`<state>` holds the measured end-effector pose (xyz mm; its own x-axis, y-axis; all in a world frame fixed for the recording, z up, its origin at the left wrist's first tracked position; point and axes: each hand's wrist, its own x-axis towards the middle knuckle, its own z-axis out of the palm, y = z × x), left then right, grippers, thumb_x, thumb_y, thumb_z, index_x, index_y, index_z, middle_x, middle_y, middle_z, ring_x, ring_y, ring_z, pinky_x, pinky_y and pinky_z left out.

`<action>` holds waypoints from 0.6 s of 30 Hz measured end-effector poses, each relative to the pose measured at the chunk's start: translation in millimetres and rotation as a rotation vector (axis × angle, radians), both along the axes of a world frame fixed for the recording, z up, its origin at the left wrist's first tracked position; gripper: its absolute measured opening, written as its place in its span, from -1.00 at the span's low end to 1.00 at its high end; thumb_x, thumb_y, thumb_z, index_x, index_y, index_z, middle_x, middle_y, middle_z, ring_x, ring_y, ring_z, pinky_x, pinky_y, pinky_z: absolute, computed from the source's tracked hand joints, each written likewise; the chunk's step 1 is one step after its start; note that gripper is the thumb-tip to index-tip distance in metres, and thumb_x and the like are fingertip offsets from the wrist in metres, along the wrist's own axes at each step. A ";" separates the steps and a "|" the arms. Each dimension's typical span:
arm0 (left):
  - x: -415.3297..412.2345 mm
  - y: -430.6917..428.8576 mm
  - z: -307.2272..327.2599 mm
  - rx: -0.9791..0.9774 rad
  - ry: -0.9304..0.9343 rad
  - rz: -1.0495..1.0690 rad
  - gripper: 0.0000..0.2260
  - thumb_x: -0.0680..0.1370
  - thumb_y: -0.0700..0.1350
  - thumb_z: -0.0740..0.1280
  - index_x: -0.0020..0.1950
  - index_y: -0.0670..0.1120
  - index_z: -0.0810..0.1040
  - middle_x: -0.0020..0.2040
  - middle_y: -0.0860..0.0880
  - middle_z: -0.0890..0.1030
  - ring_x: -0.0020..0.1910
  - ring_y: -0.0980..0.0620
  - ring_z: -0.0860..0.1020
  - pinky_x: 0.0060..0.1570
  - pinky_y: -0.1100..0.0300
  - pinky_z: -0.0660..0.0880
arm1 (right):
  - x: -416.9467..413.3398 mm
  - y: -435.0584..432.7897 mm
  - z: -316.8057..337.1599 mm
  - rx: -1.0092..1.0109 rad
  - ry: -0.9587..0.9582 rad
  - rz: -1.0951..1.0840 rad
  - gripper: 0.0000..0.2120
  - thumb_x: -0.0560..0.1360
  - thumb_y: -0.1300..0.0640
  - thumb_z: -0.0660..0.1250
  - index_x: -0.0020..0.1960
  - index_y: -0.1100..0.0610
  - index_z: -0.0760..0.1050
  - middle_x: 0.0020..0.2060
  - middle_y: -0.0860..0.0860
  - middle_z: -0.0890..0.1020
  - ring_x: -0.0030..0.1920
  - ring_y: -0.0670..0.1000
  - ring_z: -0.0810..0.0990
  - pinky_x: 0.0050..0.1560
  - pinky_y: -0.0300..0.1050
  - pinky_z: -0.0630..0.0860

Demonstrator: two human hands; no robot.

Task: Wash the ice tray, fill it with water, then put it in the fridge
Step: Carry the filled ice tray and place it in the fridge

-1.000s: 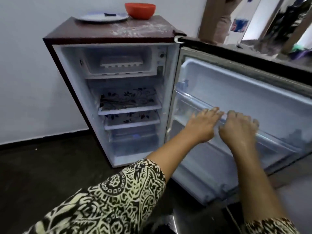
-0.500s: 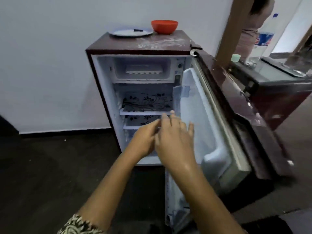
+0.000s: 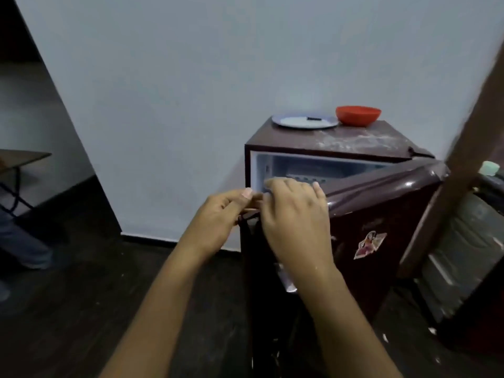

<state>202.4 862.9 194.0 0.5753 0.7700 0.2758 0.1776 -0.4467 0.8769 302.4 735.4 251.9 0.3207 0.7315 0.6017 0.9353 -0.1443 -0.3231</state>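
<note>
The fridge (image 3: 354,144) stands against a pale wall (image 3: 191,77) on a dark floor (image 3: 68,309). Its door (image 3: 387,211) is ajar at a narrow angle, hinged on the right side. Through the gap, only the lit top compartment is visible.

The ice tray (image 3: 302,178) lies inside that top compartment. It shows as a pale strip with a row of small bumps. Its near edge is partly hidden by the right hand (image 3: 296,216).

Right hand: it rests on the free top corner of the door. The fingers are curled over the door's upper edge, so the grip is clamped on the door.

Left hand (image 3: 215,225): it is just beside the right hand, at the same door corner. The thumb lies straight, pointing toward the right hand. The fingers bend toward the door edge, but their ends are hidden behind the right hand and the corner. Whether this grip is clamped on the door cannot be told.

On top of the fridge, at the back, stand a flat plate (image 3: 294,122) and a red bowl (image 3: 357,115), just beside each other. The top surface bears pale smears. A sticker (image 3: 369,244) is fixed to the door's outer face. A brown wooden post (image 3: 463,165) crosses the view to the right of the fridge. A table (image 3: 24,154) shows at the far left, well apart from the fridge.
</note>
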 end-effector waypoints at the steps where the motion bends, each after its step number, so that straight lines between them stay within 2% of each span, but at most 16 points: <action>1: 1.6 6.8 6.8 0.041 -0.008 0.014 -0.73 0.62 0.10 0.22 0.12 0.03 0.66 0.02 0.11 0.69 0.03 0.23 0.62 -0.04 0.43 0.49 | 14.4 21.4 -2.4 -0.088 0.016 -0.004 -0.75 0.55 0.05 0.09 0.07 0.06 0.51 0.03 0.01 0.61 0.11 0.07 0.52 0.39 0.10 0.18; 3: 9.4 22.9 16.6 0.165 0.035 0.096 -0.73 0.58 0.12 0.27 0.12 0.04 0.66 0.03 0.14 0.68 0.06 0.23 0.60 0.06 0.32 0.48 | 43.2 64.3 -17.2 -0.200 0.025 0.018 -0.73 0.59 -0.01 0.11 0.16 0.06 0.49 0.13 0.00 0.57 0.21 0.06 0.45 0.41 0.07 0.12; 5: 21.9 50.7 11.7 0.335 0.099 0.204 -0.73 0.54 0.12 0.31 0.15 0.05 0.64 0.09 0.14 0.66 0.11 0.17 0.57 0.15 0.21 0.48 | 59.8 106.1 -34.2 -0.173 0.014 0.041 -0.69 0.58 -0.05 0.12 0.18 0.07 0.50 0.18 0.00 0.55 0.25 0.07 0.42 0.38 0.10 0.16; 7: 33.7 85.2 3.8 0.459 0.141 0.229 -0.63 0.48 0.20 0.27 0.20 0.08 0.59 0.15 0.14 0.62 0.18 0.12 0.52 0.19 0.12 0.48 | 66.3 144.0 -45.7 -0.100 -0.010 0.013 -0.61 0.55 -0.09 0.06 0.17 0.08 0.52 0.16 0.02 0.57 0.23 0.09 0.46 0.33 0.14 0.22; 9: 44.4 126.2 -2.9 0.499 0.136 0.229 -0.58 0.47 0.26 0.23 0.24 0.11 0.56 0.19 0.23 0.57 0.25 0.12 0.47 0.22 0.09 0.46 | 74.1 181.1 -51.9 -0.034 -0.031 -0.035 -0.55 0.52 -0.12 0.01 0.13 0.09 0.55 0.11 0.02 0.60 0.15 0.10 0.51 0.27 0.16 0.27; 12: 59.9 175.5 -14.9 0.505 0.076 0.191 -0.56 0.49 0.26 0.21 0.30 0.12 0.53 0.24 0.41 0.45 0.39 0.18 0.35 0.31 0.20 0.35 | 91.7 221.0 -56.8 -0.005 -0.136 -0.099 -0.57 0.51 -0.11 0.05 0.08 0.09 0.57 0.02 0.02 0.62 0.03 0.10 0.54 0.18 0.11 0.27; 16: 86.4 227.2 -21.6 0.534 0.073 0.124 -0.60 0.56 0.19 0.19 0.36 0.12 0.48 0.36 0.30 0.42 0.47 0.20 0.23 0.39 0.21 0.23 | 115.4 262.4 -54.3 -0.042 -0.232 -0.148 -0.55 0.50 -0.09 0.06 0.10 0.14 0.59 -0.02 0.04 0.64 -0.03 0.12 0.56 0.06 0.10 0.28; 18: 97.2 241.5 -20.3 0.538 0.080 0.114 -0.60 0.57 0.17 0.19 0.36 0.09 0.48 0.37 0.26 0.44 0.46 0.22 0.24 0.40 0.23 0.22 | 123.0 274.8 -45.3 -0.066 -0.324 -0.186 -0.60 0.49 -0.06 0.08 -0.05 0.15 0.60 -0.17 0.06 0.64 -0.16 0.15 0.55 -0.10 0.04 0.32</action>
